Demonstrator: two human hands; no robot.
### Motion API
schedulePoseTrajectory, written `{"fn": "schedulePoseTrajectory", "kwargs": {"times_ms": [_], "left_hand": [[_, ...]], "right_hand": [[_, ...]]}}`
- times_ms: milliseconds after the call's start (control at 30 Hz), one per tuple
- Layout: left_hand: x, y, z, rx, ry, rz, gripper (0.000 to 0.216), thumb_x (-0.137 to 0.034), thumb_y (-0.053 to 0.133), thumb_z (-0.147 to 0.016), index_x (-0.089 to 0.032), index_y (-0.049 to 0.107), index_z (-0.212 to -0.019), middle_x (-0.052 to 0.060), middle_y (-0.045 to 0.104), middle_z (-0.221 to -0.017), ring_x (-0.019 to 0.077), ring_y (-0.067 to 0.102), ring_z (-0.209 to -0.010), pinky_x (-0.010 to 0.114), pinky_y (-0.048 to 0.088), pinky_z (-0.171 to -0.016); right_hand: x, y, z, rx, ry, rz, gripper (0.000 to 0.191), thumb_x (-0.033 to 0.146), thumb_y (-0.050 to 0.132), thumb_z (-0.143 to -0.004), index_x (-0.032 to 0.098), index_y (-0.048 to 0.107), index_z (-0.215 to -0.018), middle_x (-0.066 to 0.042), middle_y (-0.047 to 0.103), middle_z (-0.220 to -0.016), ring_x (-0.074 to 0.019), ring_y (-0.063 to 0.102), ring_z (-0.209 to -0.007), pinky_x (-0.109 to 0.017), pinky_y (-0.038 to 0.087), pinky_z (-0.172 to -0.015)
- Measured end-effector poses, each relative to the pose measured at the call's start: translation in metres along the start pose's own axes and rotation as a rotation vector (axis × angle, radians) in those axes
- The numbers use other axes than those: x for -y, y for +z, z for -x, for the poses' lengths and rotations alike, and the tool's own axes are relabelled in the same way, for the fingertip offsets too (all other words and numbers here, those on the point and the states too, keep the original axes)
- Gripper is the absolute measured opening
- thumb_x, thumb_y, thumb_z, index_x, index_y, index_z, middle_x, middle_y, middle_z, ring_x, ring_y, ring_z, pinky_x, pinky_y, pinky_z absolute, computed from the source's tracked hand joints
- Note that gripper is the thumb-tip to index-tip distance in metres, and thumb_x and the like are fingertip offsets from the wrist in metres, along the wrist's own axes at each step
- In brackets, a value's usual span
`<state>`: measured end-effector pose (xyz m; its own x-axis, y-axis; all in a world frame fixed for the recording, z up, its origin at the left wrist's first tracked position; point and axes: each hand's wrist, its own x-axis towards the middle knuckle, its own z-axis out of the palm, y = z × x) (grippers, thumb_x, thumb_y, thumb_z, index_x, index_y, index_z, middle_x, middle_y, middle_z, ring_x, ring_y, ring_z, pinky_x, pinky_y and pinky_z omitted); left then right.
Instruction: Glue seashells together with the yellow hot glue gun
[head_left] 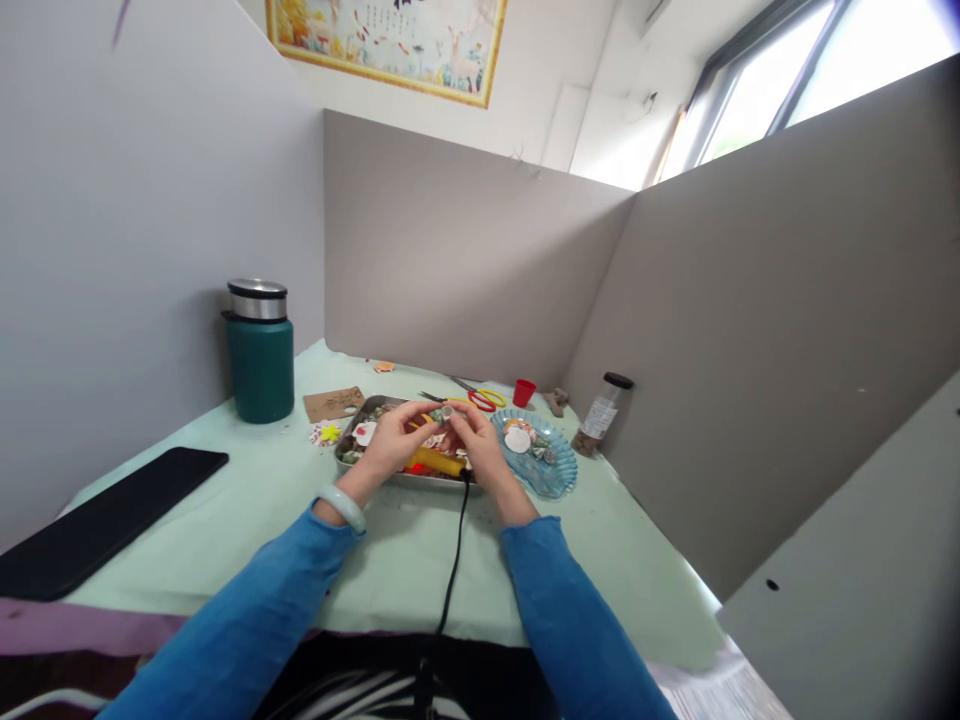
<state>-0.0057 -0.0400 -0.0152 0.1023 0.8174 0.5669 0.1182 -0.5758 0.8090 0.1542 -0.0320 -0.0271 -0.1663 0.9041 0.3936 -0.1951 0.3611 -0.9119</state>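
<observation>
1. In the head view, the left grip [395, 437] and the right grip [478, 445] meet at the fingertips, both pinched closed on one small grey-green piece [447, 413]; its exact kind is too small to tell.
2. That piece sits between the two grips, raised above a metal tray [397, 481] of small mixed pieces.
3. Just below the grips, a yellow corded tool [442, 462], shaped like a glue gun, lies across the near side of the tray; its black cord [456, 565] runs from there toward the person.
4. A white disc [365, 433] with a red mark lies in the tray, just left of the left grip.
5. Farther left of that grip are a yellow flower-like shape [330, 434], a brown cardboard piece [334, 403] behind it, a teal insulated bottle [260, 368] and a long black pad [112, 515].
6. Just right of the right grip, a scalloped blue plate [553, 487] carries a white round piece [517, 440] and other small bits.
7. Beyond the grips lie scissors with red and yellow handles [491, 397], near a small red cup [524, 392].
8. Well to the right of the right grip, a black-lidded jar [602, 413] leans by the partition [720, 330].
9. The table [397, 570] under everything has a pale green cover.
</observation>
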Motion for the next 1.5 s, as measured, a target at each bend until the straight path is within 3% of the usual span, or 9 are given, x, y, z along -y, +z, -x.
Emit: {"fn": "schedulePoseTrajectory", "kwargs": {"times_ms": [300, 433, 633, 800, 1133, 1500], "left_hand": [[0.005, -0.002, -0.002, -0.073, -0.044, -0.025, 0.038, -0.04, 0.072, -0.073, -0.013, 0.072, -0.099, 0.004, 0.069, -0.077, 0.0164, 0.06, -0.068, 0.028, 0.049, -0.065], [0.008, -0.002, -0.002, -0.101, -0.091, 0.003, 0.041, -0.044, 0.073, -0.072, -0.013, 0.071, -0.098, 0.004, 0.067, -0.073, 0.0161, 0.06, -0.066, 0.027, 0.047, -0.06], [0.009, -0.001, -0.002, -0.088, -0.135, 0.07, 0.043, -0.044, 0.075, -0.069, -0.013, 0.069, -0.098, 0.005, 0.069, -0.077, 0.0175, 0.063, -0.069, 0.028, 0.05, -0.061], [0.019, -0.002, -0.003, -0.068, -0.076, 0.054, 0.037, -0.039, 0.075, -0.071, -0.015, 0.069, -0.099, 0.007, 0.072, -0.089, 0.0193, 0.067, -0.079, 0.032, 0.053, -0.072], [0.018, 0.0, -0.002, -0.051, 0.091, -0.073, 0.028, -0.031, 0.069, -0.076, -0.017, 0.068, -0.099, 0.008, 0.071, -0.097, 0.0191, 0.066, -0.081, 0.035, 0.054, -0.077], [0.014, -0.002, -0.001, -0.027, 0.13, -0.121, 0.026, -0.028, 0.066, -0.077, -0.017, 0.069, -0.1, 0.008, 0.069, -0.101, 0.0192, 0.065, -0.085, 0.036, 0.054, -0.081]], "right_hand": [[-0.002, 0.001, -0.002, -0.062, -0.003, 0.012, 0.043, 0.048, 0.067, -0.077, 0.021, 0.062, -0.111, 0.002, 0.066, -0.07, -0.0103, 0.054, -0.048, -0.021, 0.041, -0.044], [-0.005, 0.001, -0.003, -0.138, -0.086, 0.053, 0.033, 0.045, 0.066, -0.078, 0.02, 0.066, -0.099, 0.003, 0.062, -0.069, -0.0078, 0.049, -0.046, -0.021, 0.039, -0.044], [-0.003, 0.003, -0.001, -0.124, -0.11, 0.103, 0.024, 0.041, 0.07, -0.074, 0.019, 0.066, -0.083, 0.004, 0.056, -0.063, -0.0087, 0.045, -0.048, -0.022, 0.038, -0.047], [-0.001, 0.005, -0.001, -0.107, -0.078, 0.126, 0.025, 0.042, 0.07, -0.074, 0.019, 0.066, -0.08, 0.004, 0.054, -0.059, -0.0097, 0.044, -0.048, -0.023, 0.037, -0.048], [0.0, 0.005, -0.001, -0.109, -0.104, 0.156, 0.025, 0.044, 0.07, -0.071, 0.021, 0.061, -0.075, 0.005, 0.049, -0.057, -0.0103, 0.041, -0.049, -0.024, 0.036, -0.049], [0.001, 0.005, 0.0, -0.09, -0.106, 0.14, 0.025, 0.044, 0.071, -0.07, 0.021, 0.061, -0.073, 0.005, 0.049, -0.056, -0.0105, 0.04, -0.049, -0.024, 0.036, -0.049]]}}
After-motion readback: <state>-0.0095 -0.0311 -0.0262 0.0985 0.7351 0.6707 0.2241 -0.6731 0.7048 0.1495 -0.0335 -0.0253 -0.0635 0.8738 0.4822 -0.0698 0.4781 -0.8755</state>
